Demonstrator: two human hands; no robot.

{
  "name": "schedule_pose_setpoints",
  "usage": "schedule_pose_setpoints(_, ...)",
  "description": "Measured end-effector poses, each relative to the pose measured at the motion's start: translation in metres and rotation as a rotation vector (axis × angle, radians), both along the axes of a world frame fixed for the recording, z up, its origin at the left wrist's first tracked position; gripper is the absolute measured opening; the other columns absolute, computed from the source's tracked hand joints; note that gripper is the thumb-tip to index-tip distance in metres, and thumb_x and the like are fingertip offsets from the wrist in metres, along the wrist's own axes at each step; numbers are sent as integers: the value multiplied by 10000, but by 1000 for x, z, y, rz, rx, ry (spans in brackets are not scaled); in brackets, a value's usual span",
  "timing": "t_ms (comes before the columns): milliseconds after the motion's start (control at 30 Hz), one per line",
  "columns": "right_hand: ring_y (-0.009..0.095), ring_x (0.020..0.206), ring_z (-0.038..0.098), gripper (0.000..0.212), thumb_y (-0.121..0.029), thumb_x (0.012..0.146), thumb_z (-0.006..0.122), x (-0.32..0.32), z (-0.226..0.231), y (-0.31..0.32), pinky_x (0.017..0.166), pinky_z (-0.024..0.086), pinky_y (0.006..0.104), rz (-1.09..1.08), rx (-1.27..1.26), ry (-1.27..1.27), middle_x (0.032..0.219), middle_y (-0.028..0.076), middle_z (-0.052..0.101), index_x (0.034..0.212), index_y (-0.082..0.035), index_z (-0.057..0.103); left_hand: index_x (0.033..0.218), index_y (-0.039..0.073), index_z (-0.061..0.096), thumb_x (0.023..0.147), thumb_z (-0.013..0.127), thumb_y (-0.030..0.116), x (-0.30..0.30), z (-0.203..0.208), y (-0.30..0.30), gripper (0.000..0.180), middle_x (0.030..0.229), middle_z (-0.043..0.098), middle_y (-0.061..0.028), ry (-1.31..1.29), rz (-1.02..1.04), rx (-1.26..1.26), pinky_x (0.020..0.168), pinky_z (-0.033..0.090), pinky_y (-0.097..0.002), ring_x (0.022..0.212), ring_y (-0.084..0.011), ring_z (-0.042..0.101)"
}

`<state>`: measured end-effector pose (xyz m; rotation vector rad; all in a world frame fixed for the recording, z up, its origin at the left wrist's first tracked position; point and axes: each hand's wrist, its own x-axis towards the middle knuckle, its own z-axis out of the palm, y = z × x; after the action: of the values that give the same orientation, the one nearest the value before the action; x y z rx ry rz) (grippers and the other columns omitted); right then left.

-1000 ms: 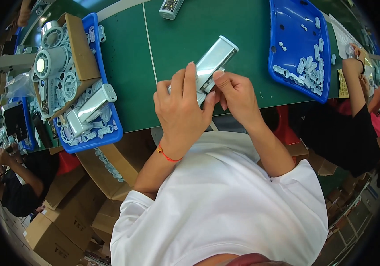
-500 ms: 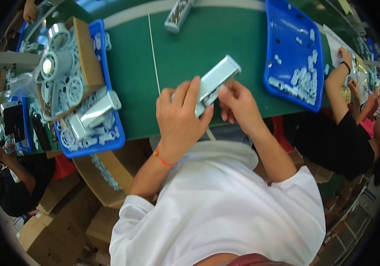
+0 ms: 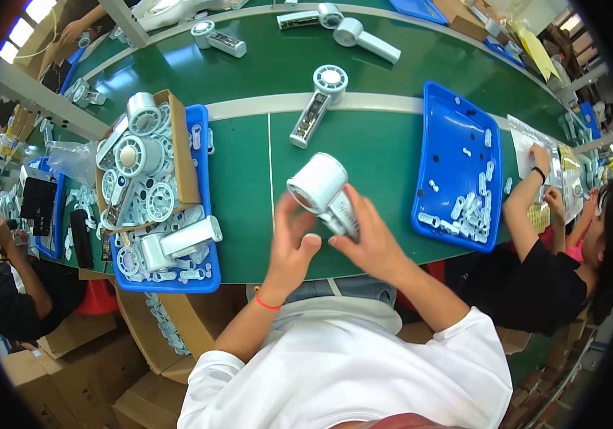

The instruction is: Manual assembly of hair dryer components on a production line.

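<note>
A pale blue handheld fan body (image 3: 319,184) is up over the green table, its round head tilted up and its handle pointing down to the right. My right hand (image 3: 376,244) is closed around the handle, thumb in front and fingers along the far side. Just below the fan head, on its left, my left hand (image 3: 291,252) has its thumb and fingers apart. Its fingers are slightly blurred, and whether they touch the head I cannot tell. Beyond my hands lies another fan (image 3: 311,118) with the inside of its handle exposed.
At left, a cardboard box (image 3: 186,161) of round fan parts stands in a blue tray (image 3: 203,275). A second blue tray (image 3: 421,186) at right holds small pale pieces. Several fans lie on the far belt (image 3: 278,68). Co-workers sit on both sides, one arm (image 3: 525,193) at right.
The view has tilted up, showing more of the far belt. The fan in my hands has turned, its round head now showing at the far end. My left hand has loosened from it.
</note>
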<state>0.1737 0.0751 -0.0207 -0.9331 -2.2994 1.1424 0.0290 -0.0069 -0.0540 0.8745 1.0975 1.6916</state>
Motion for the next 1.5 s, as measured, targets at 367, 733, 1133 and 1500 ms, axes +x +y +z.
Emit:
schedule_pose_setpoints(367,310,1067,530,361,-218,755,637,-45,-19,303,944,392,396,-332,840,-147,1160,149,561,1072,-49,602,1142,-50,442,932,430,441,-5,-13,-7,534,920,618,-144,204,-14,-186,598,527,-288,707,-187,649)
schedule_pose_setpoints(733,326,864,553,434,-311,688,714,-32,-10,342,724,440,385,-240,561,-401,878,117,559,892,-72,414,1086,-27,505,928,477,351,-4,-11,-5,410,736,655,-99,268,56,-229,543,464,-247,619,-137,619)
schedule_pose_setpoints(1133,425,921,570,767,-175,757,632,-20,14,207,795,472,440,-177,572,-436,1082,286,539,1356,13,190,1082,-64,508,926,399,500,-10,-17,-8,595,815,657,-127,333,18,-243,577,495,-255,694,-160,648)
schedule_pose_setpoints(1500,307,926,599,277,-192,877,481,-108,-4,411,837,431,491,-93,1077,-182,1065,43,626,1130,-119,567,1043,-29,547,929,457,396,-4,-20,-10,448,625,496,-91,340,81,-232,480,372,-270,523,-134,455)
